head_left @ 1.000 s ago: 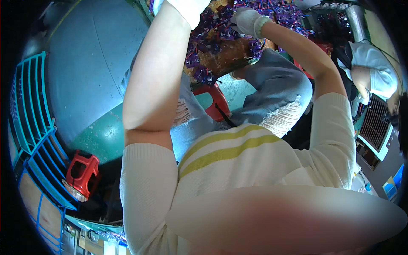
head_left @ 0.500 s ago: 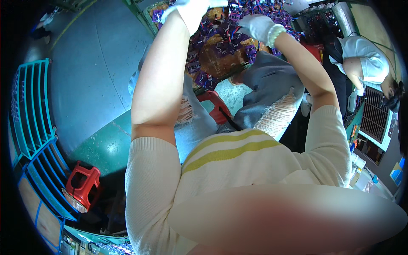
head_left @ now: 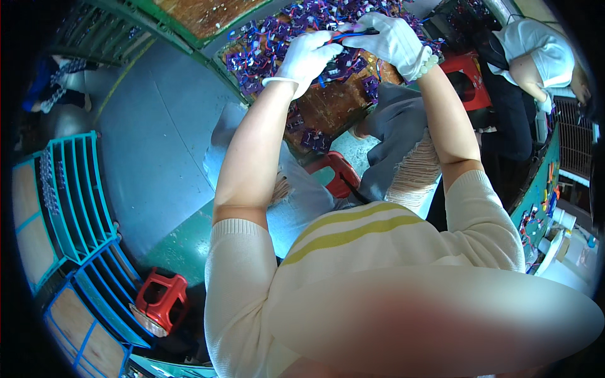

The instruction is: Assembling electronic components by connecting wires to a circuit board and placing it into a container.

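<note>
Both hands wear white gloves and meet over a work table point(head_left: 318, 101) heaped with small purple circuit boards point(head_left: 265, 53) that carry red, blue and black leads. A bundle of red, blue and black wires point(head_left: 345, 34) spans the gap between my fingers. My left hand point(head_left: 305, 62) pinches its left end. From the other side my right hand point(head_left: 392, 45) has its fingers closed around the bundle. Whatever hangs from these wires is hidden by the gloves. A few loose boards point(head_left: 315, 140) lie near the table's front edge, close to my knees.
To the right a person point(head_left: 539, 60) in a white top bends beside a red stool point(head_left: 466, 79). Blue-green racks point(head_left: 79, 195) and another red stool point(head_left: 162, 301) stand at the left. A green-edged table point(head_left: 205, 22) adjoins at the far side.
My hands have come together over the boards, the left moving right and nearer, with wires now held between them. The long white object by my left hand is out of sight. The view has shifted.
</note>
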Tool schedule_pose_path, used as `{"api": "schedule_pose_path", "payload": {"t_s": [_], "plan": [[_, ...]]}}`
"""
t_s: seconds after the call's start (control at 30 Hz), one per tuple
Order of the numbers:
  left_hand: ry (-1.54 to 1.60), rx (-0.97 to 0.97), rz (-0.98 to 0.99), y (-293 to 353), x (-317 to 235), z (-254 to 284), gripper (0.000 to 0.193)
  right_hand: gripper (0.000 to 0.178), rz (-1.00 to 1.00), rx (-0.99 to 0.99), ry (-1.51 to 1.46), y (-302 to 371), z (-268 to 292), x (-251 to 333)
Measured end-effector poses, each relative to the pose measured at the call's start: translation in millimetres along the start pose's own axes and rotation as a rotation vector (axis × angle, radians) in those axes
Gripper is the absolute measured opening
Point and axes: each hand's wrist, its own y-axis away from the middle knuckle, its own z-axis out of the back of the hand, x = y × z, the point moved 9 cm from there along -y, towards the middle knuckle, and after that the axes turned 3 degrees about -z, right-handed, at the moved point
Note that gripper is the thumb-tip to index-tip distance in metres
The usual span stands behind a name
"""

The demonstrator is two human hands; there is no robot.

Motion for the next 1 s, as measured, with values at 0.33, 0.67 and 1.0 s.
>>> {"api": "schedule_pose_path", "payload": {"t_s": [0.33, 0.67, 1.0], "plan": [[-0.047, 0.026, 0.133, 5, -22, 11, 0.084, 0.017, -0.825, -0.01, -1.067, 22, -1, -56], [0.331, -0.031, 0.123, 1, -10, -13, 0.061, 0.043, -0.655, 0.372, -1.589, 27, -50, -25], [-0.856, -0.015, -0.697, 25, -85, -6, 0.069, 0.035, -0.333, 0.784, -1.21, 54, -74, 4]]}}
